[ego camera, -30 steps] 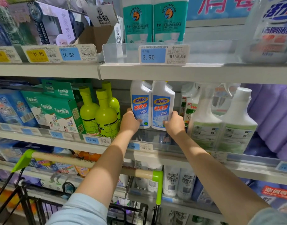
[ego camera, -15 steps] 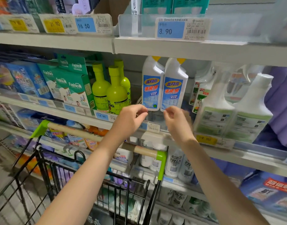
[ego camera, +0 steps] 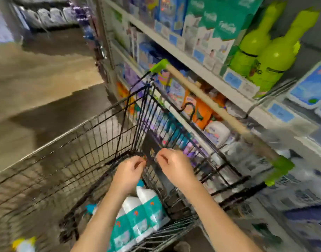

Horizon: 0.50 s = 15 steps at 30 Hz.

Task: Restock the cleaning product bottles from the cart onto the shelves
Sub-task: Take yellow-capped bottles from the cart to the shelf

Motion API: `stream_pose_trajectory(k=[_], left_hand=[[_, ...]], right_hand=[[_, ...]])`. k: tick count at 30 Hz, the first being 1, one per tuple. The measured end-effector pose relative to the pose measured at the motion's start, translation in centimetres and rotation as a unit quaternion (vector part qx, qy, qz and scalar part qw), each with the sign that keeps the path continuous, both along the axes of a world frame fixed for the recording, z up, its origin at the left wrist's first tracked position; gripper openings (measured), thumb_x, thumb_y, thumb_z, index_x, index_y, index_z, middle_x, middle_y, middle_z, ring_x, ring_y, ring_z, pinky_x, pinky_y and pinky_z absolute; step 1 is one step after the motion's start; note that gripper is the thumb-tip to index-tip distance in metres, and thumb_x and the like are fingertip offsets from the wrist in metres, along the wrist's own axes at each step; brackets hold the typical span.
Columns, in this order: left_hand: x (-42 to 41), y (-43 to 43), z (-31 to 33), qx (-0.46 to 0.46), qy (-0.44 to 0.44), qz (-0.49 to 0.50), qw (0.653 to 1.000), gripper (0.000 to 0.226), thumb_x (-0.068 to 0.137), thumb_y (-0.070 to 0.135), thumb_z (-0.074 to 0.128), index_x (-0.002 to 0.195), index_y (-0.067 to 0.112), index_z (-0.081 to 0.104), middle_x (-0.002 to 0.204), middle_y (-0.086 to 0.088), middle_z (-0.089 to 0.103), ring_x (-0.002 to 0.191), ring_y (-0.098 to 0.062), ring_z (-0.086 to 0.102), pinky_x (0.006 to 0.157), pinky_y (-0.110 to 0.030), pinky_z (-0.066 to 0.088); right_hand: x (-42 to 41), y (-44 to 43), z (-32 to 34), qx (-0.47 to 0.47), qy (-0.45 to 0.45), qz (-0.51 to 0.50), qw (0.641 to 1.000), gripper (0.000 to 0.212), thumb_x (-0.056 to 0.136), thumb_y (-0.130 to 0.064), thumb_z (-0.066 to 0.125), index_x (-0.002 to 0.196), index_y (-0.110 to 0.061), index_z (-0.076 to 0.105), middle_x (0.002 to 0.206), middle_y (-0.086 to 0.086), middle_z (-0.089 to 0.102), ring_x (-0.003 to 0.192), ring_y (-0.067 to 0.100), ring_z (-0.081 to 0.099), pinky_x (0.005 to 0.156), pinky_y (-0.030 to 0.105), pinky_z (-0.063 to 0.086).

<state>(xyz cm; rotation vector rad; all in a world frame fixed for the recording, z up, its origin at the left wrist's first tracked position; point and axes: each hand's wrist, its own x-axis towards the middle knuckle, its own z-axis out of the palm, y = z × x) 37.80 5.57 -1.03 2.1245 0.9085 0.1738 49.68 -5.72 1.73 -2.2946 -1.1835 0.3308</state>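
A brownish aisle floor (ego camera: 38,79) fills the left of the view, which is heavily smeared by motion blur. At the bottom left corner lies a small bottle with a yellow cap (ego camera: 23,244), too blurred to read. Next comes a black wire shopping cart (ego camera: 79,142), its basket open to the camera. In the basket's near end lie several white cleaning bottles with teal labels (ego camera: 138,219), packed side by side and tilted.

Above those bottles hangs the left hand (ego camera: 128,172), its fingers loosely curled and nothing visible in them. Just beside it the right hand (ego camera: 174,166) hovers in the same loose curl, also gripping nothing that can be made out. Both hands sit in front of a dark panel (ego camera: 152,148) on the cart's rear wire wall. I cannot tell whether either touches it.

Further right runs the cart's beige handle (ego camera: 219,110) with lime-green end caps. Behind it rise the store shelves (ego camera: 192,62), which carry green-and-white boxes (ego camera: 210,33) and blue price tags. Orange packs (ego camera: 203,111) sit on a lower level behind the handle. At the far right, two lime-green bottles (ego camera: 270,57) stand touching each other on the shelf.
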Motion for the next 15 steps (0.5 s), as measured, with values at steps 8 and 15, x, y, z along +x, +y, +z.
stream_pose_trajectory(k=[8, 15], left_hand=[[-18.8, 2.9, -12.0, -0.107, 0.231, 0.155, 0.954, 0.03, 0.09, 0.029, 0.059, 0.11, 0.007, 0.064, 0.109, -0.018, 0.067, 0.106, -0.032, 0.061, 0.084, -0.039, 0.048], [-28.6, 3.6, -14.6, -0.169, 0.324, 0.298, 0.882, 0.032, 0.092, 0.027, 0.051, 0.118, 0.01, 0.059, 0.12, -0.013, 0.061, 0.108, -0.029, 0.059, 0.088, -0.034, 0.048]], right_hand=[[-12.7, 7.7, -8.5, -0.156, 0.065, 0.229, 0.959, 0.022, 0.093, -0.027, 0.05, 0.104, -0.017, 0.066, 0.106, 0.011, 0.068, 0.1, 0.033, 0.06, 0.079, 0.041, 0.05], [-20.7, 10.7, -15.8, -0.235, 0.152, 0.306, 0.91, 0.017, 0.092, -0.024, 0.05, 0.089, -0.015, 0.063, 0.088, 0.014, 0.067, 0.085, 0.03, 0.063, 0.071, 0.037, 0.047]])
